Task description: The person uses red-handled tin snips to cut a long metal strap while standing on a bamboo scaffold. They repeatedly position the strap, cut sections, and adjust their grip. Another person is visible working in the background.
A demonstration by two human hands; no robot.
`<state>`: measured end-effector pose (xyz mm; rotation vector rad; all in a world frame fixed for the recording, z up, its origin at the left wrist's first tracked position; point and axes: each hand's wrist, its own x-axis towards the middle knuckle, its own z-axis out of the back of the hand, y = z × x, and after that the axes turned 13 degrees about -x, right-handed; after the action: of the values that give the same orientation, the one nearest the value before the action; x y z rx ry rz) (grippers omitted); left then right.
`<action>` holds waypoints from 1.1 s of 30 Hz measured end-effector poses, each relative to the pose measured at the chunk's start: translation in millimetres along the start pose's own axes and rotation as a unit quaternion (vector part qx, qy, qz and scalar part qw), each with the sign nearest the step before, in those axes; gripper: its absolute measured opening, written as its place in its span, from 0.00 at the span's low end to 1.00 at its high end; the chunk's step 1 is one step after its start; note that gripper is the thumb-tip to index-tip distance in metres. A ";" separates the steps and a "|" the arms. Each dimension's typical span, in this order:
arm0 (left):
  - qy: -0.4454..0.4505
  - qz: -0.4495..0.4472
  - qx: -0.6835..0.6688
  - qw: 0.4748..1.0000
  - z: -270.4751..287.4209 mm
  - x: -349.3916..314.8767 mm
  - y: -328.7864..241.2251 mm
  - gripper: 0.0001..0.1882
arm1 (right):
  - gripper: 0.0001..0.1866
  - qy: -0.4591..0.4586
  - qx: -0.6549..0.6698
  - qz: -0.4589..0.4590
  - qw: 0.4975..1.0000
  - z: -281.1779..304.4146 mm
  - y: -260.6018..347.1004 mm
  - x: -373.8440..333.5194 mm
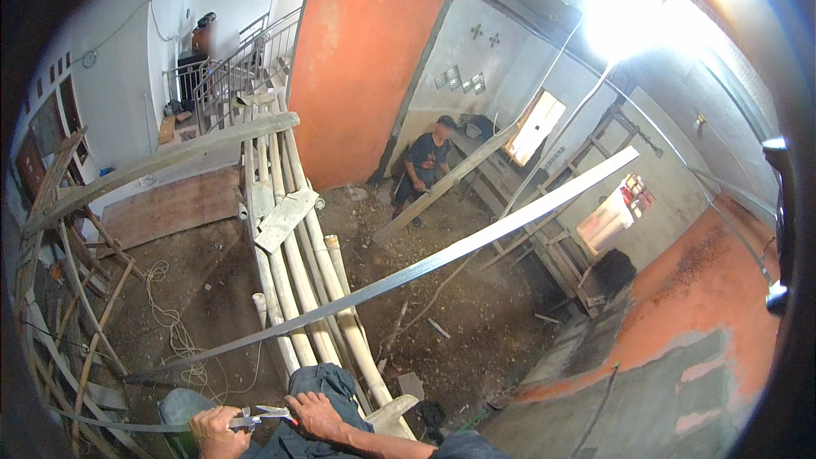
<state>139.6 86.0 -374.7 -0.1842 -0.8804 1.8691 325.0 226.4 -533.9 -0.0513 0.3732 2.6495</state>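
Note:
My left hand point(217, 432) is closed on a small metal hand tool point(246, 421) that looks like snips, its light-coloured metal parts pointing right. A thin metal strip point(119, 423) runs in from the left to this hand; whether it is gripped too is hidden. My right hand point(320, 416) rests over my dark-trousered thigh, fingers bent beside a red end of the metal piece; what they hold is unclear. Beneath my legs, a scaffold of bamboo poles point(297, 323) stretches ahead, high above the dirt floor.
A long metal channel point(442, 263) slants across the poles. Loose boards point(287, 219) and a plank point(161, 161) lie on the scaffold. Below, a person point(427, 161) sits by a leaning plank point(442, 191). Cable point(178, 340) coils on the floor; timber frames stand left.

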 end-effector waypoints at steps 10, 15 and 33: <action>-0.015 0.005 -0.013 1.000 -2.2 1.2 -1.1 0.09 | 0.28 0.002 0.001 -0.014 1.000 -11.3 -0.4 0.9; -0.016 -0.006 0.000 1.000 -1.1 2.4 -2.0 0.10 | 0.29 -0.010 -0.005 -0.012 1.000 -12.6 -1.1 1.5; -0.005 0.000 -0.030 1.000 0.5 3.4 0.9 0.11 | 0.35 -0.036 0.042 -0.031 0.998 -14.1 -5.0 0.1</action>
<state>137.1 88.5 -374.0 -0.2117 -0.9428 1.8465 326.7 226.9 -548.7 0.0584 0.4508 2.5639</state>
